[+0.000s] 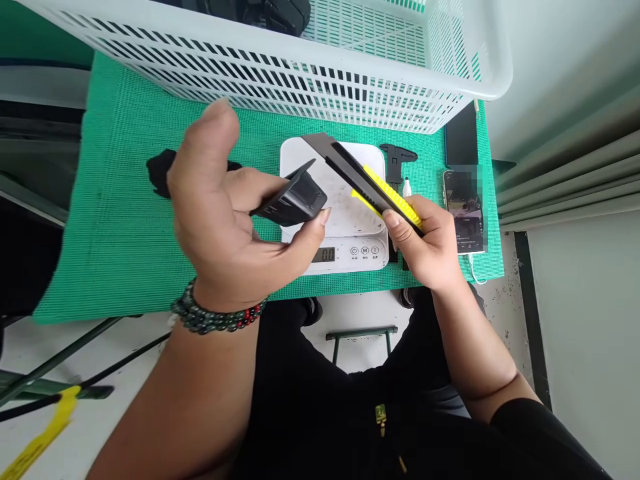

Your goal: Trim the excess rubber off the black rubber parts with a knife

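My left hand pinches a small black molded plastic part between thumb and fingers, above the left side of a white digital scale. The scale's display reads 0.0. In my right hand is a yellow and black utility knife, its wide blade extended toward the upper left, over the scale. Blade and plastic part are apart. Behind my left hand lies a black object, mostly hidden, so its kind cannot be told.
A white slotted plastic basket with black parts stands at the back. Right of the scale lie a black caliper, a white marker, a phone with a cable and a dark flat object. A green mesh mat covers the table.
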Demonstrator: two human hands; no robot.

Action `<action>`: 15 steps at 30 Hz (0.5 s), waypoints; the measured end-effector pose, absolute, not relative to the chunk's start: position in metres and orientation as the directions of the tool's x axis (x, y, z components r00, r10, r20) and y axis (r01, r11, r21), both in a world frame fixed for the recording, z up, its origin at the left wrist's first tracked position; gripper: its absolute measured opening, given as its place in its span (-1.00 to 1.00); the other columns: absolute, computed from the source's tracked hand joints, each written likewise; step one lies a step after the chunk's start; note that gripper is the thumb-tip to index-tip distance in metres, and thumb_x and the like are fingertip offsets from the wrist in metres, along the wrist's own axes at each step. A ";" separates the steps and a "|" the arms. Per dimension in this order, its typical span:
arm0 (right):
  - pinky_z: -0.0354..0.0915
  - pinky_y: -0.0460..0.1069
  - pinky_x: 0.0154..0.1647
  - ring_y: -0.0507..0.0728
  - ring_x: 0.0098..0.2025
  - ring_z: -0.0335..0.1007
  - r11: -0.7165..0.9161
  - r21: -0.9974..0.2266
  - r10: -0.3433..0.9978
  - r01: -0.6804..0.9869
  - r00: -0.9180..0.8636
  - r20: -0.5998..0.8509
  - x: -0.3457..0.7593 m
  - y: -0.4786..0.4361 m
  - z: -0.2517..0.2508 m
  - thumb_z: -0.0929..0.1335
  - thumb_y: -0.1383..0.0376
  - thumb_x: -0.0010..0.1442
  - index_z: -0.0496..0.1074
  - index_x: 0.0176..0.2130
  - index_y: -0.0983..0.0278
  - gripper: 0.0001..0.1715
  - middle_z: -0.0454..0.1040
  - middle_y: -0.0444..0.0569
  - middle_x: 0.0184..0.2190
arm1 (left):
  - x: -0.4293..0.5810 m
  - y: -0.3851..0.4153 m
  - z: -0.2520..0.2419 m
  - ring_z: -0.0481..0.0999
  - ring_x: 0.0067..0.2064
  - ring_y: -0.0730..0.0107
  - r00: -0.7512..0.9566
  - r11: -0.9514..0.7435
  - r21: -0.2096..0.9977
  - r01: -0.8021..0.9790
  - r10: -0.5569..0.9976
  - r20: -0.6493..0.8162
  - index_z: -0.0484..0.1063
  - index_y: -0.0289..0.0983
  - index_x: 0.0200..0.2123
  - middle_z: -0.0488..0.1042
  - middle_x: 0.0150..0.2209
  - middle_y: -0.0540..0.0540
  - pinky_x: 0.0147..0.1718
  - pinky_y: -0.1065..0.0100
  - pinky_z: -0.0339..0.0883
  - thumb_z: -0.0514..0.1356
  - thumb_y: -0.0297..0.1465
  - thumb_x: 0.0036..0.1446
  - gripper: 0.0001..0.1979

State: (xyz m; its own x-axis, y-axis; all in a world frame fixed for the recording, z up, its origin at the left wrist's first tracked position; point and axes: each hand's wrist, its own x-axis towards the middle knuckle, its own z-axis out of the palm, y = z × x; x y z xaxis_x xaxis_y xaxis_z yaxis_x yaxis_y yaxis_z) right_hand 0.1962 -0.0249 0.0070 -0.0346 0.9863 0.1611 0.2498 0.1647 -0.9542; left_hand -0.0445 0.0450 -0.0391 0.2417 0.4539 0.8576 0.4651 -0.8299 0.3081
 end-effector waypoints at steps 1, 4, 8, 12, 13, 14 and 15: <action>0.07 -0.03 -0.49 -0.01 -0.51 0.12 0.176 -0.955 0.984 0.238 -0.042 0.171 0.196 -0.025 0.008 0.40 -0.13 0.36 0.33 -0.41 0.21 -0.46 0.25 -0.22 -0.54 | -0.045 0.045 -0.042 0.44 0.35 -0.50 0.234 -0.816 0.345 0.464 0.488 0.841 -0.17 0.03 0.48 0.12 0.38 -0.18 -0.33 0.02 0.74 0.42 0.11 -0.13 0.23; 0.06 -0.03 -0.48 -0.01 -0.50 0.13 0.191 -0.955 0.981 0.227 -0.074 0.179 0.195 -0.026 0.009 0.41 -0.16 0.34 0.37 -0.37 0.21 -0.45 0.28 -0.22 -0.54 | -0.045 0.046 -0.045 0.71 0.04 -0.18 0.210 -0.830 0.341 0.442 0.466 0.860 -0.12 0.02 0.49 0.15 0.39 -0.21 -0.49 0.24 0.66 0.43 0.08 -0.18 0.24; 0.03 -0.02 -0.48 -0.01 -0.49 0.11 0.179 -0.954 0.982 0.242 -0.096 0.160 0.195 -0.025 0.010 0.41 -0.20 0.32 0.38 -0.38 0.21 -0.42 0.27 -0.21 -0.53 | -0.039 0.050 -0.039 0.74 -0.19 0.14 0.183 -0.858 0.250 0.449 0.362 0.914 0.00 -0.01 0.49 0.23 0.35 -0.19 -0.54 0.31 0.61 0.41 0.10 -0.20 0.21; 0.03 -0.02 -0.49 -0.01 -0.51 0.10 0.148 -0.956 0.988 0.252 -0.079 0.132 0.196 -0.023 0.010 0.39 -0.22 0.32 0.35 -0.40 0.20 -0.39 0.26 -0.22 -0.56 | -0.033 0.047 -0.030 0.67 0.11 -0.19 0.195 -0.856 0.199 0.477 0.324 0.926 0.01 -0.04 0.50 0.28 0.30 -0.16 -0.27 0.00 0.72 0.37 0.25 -0.22 0.26; 0.03 -0.02 -0.49 -0.01 -0.52 0.10 0.145 -0.957 0.989 0.253 -0.075 0.130 0.196 -0.023 0.010 0.39 -0.22 0.32 0.34 -0.41 0.20 -0.39 0.25 -0.22 -0.56 | -0.032 0.045 -0.028 0.59 0.23 -0.27 0.206 -0.866 0.192 0.461 0.315 0.926 0.02 -0.07 0.50 0.28 0.29 -0.16 -0.20 -0.05 0.72 0.38 0.23 -0.21 0.26; 0.03 -0.02 -0.50 -0.01 -0.52 0.10 0.143 -0.957 0.989 0.254 -0.073 0.128 0.196 -0.023 0.010 0.39 -0.22 0.32 0.33 -0.41 0.20 -0.39 0.26 -0.22 -0.56 | -0.031 0.043 -0.027 0.49 0.32 -0.32 0.206 -0.871 0.195 0.451 0.314 0.927 0.03 -0.09 0.51 0.31 0.28 -0.16 -0.13 -0.07 0.72 0.41 0.17 -0.18 0.24; 0.03 -0.02 -0.50 -0.01 -0.52 0.10 0.140 -0.956 0.990 0.256 -0.071 0.126 0.196 -0.023 0.010 0.39 -0.22 0.32 0.33 -0.41 0.20 -0.40 0.26 -0.22 -0.56 | -0.031 0.040 -0.025 0.40 0.40 -0.32 0.200 -0.866 0.212 0.453 0.331 0.922 0.04 -0.08 0.51 0.35 0.25 -0.15 -0.07 -0.07 0.73 0.43 0.06 -0.15 0.20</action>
State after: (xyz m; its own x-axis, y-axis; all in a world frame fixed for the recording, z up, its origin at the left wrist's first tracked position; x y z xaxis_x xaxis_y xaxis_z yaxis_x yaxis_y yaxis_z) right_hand 0.1957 -0.0231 0.0096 -0.0711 0.9895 0.1258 0.2560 0.1400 -0.9565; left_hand -0.0309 0.0395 -0.0255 0.1999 0.3307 0.9223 0.4529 -0.8659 0.2123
